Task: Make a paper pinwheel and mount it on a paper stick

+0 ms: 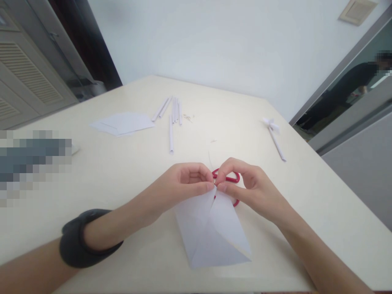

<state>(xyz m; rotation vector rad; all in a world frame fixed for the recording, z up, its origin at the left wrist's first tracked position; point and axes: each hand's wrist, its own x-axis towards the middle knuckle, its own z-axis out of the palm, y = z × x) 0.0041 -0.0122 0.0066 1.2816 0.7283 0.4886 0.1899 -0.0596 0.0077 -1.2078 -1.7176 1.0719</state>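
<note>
Left hand (186,181) and right hand (245,185) meet fingertip to fingertip near the bench (306,212) middle, both pinching the top tip of a folded white paper (211,230). Paper is smooth and thin, kite-shaped, with two flaps meeting along a centre seam; its lower point lies near the bench's near edge. Red scissors (228,179) lie flat just behind the hands, handle loops mostly hidden by the right fingers; blades not visible. Open bench surface on both sides of the hands, and more toward the right edge. Farther back: rolled white paper sticks (174,112) in a loose bunch, a flat stack of white sheets (122,123), and one stick with a paper bow (274,136) near the right edge. Black wristband (78,239) on the left forearm. Blurred patch at the left edge, unreadable.
</note>
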